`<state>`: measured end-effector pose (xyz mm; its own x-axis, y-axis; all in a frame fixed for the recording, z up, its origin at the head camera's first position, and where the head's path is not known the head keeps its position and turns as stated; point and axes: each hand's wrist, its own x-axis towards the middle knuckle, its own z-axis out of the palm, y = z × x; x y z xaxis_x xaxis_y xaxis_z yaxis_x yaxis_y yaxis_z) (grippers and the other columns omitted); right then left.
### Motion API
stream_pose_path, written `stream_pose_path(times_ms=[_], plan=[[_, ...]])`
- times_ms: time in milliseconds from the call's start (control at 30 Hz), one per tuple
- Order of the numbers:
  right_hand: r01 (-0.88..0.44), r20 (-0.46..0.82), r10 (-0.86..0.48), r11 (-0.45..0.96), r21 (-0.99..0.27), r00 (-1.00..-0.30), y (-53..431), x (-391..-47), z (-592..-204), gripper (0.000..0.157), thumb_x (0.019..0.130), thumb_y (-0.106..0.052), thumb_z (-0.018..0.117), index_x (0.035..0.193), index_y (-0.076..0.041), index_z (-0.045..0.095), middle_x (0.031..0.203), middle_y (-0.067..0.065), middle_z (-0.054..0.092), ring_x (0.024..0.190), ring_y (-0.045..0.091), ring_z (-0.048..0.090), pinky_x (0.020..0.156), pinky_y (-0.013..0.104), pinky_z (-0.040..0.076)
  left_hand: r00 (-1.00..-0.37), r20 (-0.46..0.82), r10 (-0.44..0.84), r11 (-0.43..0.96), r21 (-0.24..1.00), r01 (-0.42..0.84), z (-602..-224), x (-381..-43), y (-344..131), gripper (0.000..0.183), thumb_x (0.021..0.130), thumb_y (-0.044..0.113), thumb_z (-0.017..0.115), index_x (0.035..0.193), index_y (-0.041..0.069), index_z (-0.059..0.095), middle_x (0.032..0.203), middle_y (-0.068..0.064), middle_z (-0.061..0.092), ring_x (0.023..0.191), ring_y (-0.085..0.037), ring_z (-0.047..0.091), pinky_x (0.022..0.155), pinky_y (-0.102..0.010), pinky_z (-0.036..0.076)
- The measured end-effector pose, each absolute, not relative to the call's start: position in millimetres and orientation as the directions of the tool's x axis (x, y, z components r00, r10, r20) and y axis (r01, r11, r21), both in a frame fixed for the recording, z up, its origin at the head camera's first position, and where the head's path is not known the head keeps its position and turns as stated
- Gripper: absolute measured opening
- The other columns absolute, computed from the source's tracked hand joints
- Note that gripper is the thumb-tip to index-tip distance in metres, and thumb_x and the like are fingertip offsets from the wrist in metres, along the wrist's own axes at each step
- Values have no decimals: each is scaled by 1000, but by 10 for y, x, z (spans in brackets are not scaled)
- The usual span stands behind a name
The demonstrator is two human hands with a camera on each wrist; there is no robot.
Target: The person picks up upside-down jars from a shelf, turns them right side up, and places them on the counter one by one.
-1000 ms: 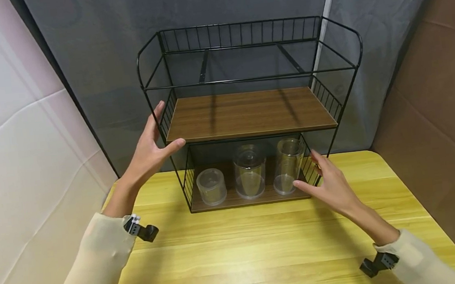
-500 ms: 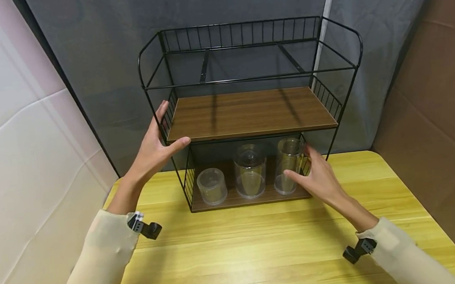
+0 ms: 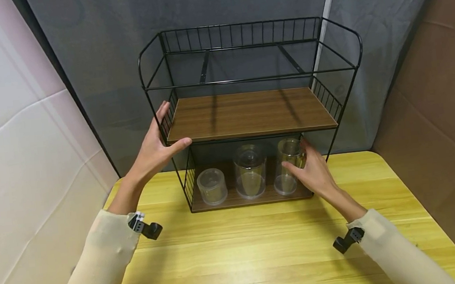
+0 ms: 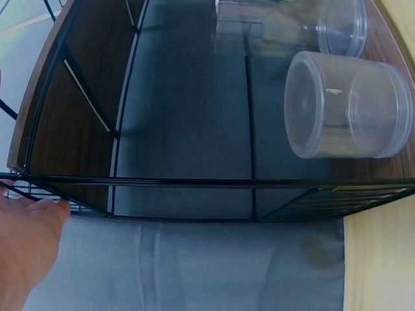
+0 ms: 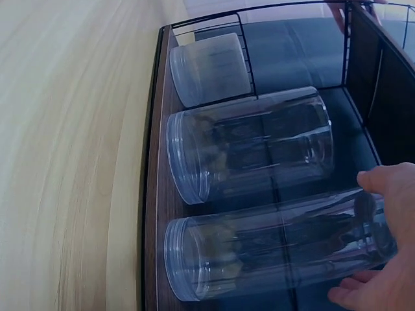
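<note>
A tall clear jar (image 3: 285,182) stands upright at the right end of the rack's lower shelf. My right hand (image 3: 314,172) is around its upper part, thumb in front and fingers at the far side; in the right wrist view some space shows between fingertips and jar wall. My left hand (image 3: 148,152) rests against the left side of the black wire rack (image 3: 250,80), its fingers straight along the side wires and its thumb over the front edge of the middle shelf. A wider clear jar (image 3: 251,181) and a short clear jar (image 3: 212,187) stand left of the tall one.
The middle wooden shelf (image 3: 249,112) overhangs the jars. Above it, the rack's top tier is a frame with two crossbars. The rack stands at the back of a light wooden table (image 3: 238,250), before a grey curtain (image 3: 239,3). A brown panel (image 3: 436,131) flanks the right side.
My right hand has moved left and inward from beside the rack to around the tall jar. My left hand has slid slightly right along the rack's side. The jars have not moved.
</note>
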<state>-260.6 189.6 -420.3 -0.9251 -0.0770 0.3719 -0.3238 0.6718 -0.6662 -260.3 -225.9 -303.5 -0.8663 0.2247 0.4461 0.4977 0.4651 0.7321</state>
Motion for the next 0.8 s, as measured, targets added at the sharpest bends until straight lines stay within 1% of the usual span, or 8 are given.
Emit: stream_pose_path(times_ms=[67, 133, 233, 400, 600, 800], plan=[[-323, 371, -76, 669, -670, -926, 1893, -2619, -4212, 96, 95, -32, 81, 164, 7, 26, 155, 35, 45, 134, 50, 54, 103, 63, 50, -864, 449, 227, 459, 733, 502, -3042, -2608, -2258, 104, 94, 23, 81, 172, 20, 12, 179, 2, 5, 164, -23, 8, 131, -56, 15], [-324, 374, -72, 665, -673, -924, 1893, -2630, -4222, 94, 95, -31, 80, 163, 7, 27, 153, 35, 48, 134, 50, 54, 102, 63, 50, -863, 450, 229, 455, 735, 504, -3049, -2613, -2256, 104, 94, 21, 81, 172, 20, 12, 179, 2, 5, 164, -23, 9, 131, -54, 16], [-330, 386, -64, 658, -677, -920, 1894, -2642, -4230, 92, 95, -29, 81, 162, 7, 30, 148, 34, 53, 131, 48, 57, 100, 61, 52, -863, 449, 232, 442, 741, 505, -3048, -2610, -2250, 104, 94, 20, 81, 172, 20, 12, 179, 2, 5, 164, -21, 10, 131, -50, 17], [-343, 405, -61, 655, -674, -912, 1890, -2650, -4229, 91, 94, -27, 82, 162, 6, 32, 140, 33, 60, 120, 47, 62, 95, 59, 53, -860, 454, 234, 431, 744, 510, -3045, -2603, -2248, 102, 96, 23, 81, 172, 20, 12, 179, 2, 5, 164, -20, 12, 132, -48, 18], [-366, 418, -80, 648, -668, -905, 1882, -2600, -4210, 91, 93, -26, 83, 162, 6, 32, 141, 33, 58, 126, 46, 60, 99, 59, 54, -856, 461, 234, 437, 737, 516, -3047, -2593, -2247, 101, 96, 26, 80, 172, 20, 14, 179, -1, 6, 164, -20, 12, 132, -49, 18], [-409, 458, -113, 666, -624, -882, 1865, -2507, -4164, 89, 92, -26, 84, 159, 7, 37, 137, 31, 61, 113, 46, 65, 92, 60, 55, -858, 458, 233, 428, 744, 514, -3041, -2607, -2255, 101, 96, 25, 80, 172, 19, 14, 179, 2, 6, 164, -18, 12, 132, -47, 17]])
